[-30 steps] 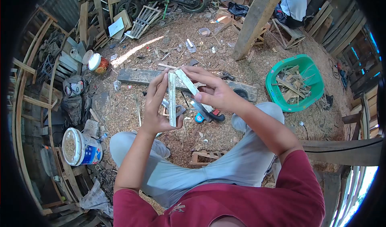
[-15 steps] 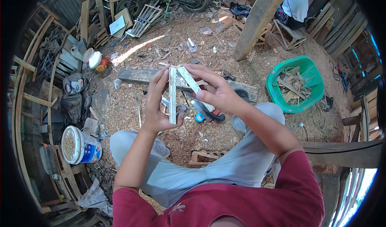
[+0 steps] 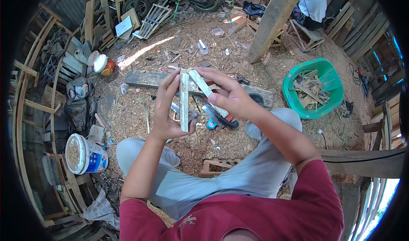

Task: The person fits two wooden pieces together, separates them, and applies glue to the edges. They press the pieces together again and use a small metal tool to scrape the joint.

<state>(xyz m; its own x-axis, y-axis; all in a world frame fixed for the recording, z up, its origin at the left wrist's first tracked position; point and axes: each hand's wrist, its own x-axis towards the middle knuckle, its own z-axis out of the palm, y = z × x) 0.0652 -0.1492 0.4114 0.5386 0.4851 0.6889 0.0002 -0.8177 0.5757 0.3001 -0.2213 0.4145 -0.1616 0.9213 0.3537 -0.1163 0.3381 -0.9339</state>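
While in the right hand (image 3: 232, 97), wooden strip (image 3: 200, 82) partly behind thumb (image 3: 218, 100).

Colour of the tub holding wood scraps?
The tub is green, seen best in the head view.

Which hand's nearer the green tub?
Right. The right hand is left of the green tub in the picture, not touching it; the left hand is farther left, on the far side of the right hand from the tub.
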